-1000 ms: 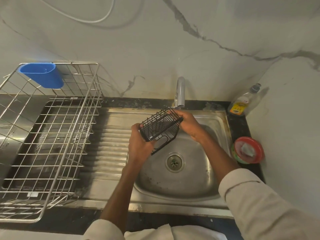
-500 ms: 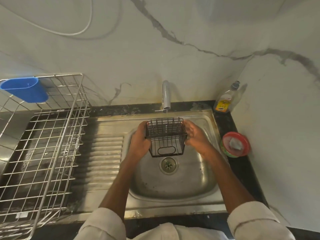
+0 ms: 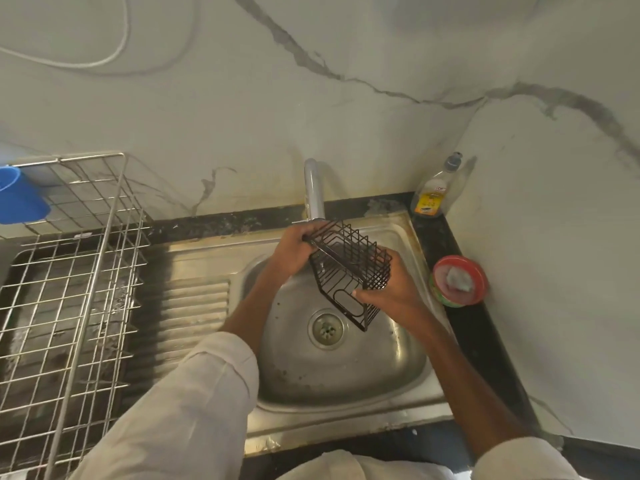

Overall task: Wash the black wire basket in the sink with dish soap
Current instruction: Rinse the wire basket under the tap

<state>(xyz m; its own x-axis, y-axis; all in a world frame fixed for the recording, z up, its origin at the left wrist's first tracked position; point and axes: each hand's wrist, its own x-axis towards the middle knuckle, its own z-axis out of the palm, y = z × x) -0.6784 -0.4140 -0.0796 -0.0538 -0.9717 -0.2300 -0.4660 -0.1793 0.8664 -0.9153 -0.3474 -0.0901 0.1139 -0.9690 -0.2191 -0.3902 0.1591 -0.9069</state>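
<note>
The black wire basket (image 3: 349, 268) hangs tilted over the steel sink (image 3: 346, 386), just below the tap spout (image 3: 313, 190). My left hand (image 3: 291, 252) grips its upper left corner. My right hand (image 3: 388, 289) holds its lower right side, thumb across the front wires. No water stream is visible from the tap. The dish soap bottle (image 3: 434, 194) stands in the back right corner of the counter, away from both hands.
A red and green bowl (image 3: 459, 280) holding a scrub pad sits on the dark counter right of the sink. A large steel dish rack (image 3: 65, 282) with a blue cup holder (image 3: 20, 199) stands on the left drainboard. The drain (image 3: 325, 329) lies below the basket.
The basket has turned from level to tilted the other way, its left end now up near the tap. My left hand moved up and my right hand moved down along it.
</note>
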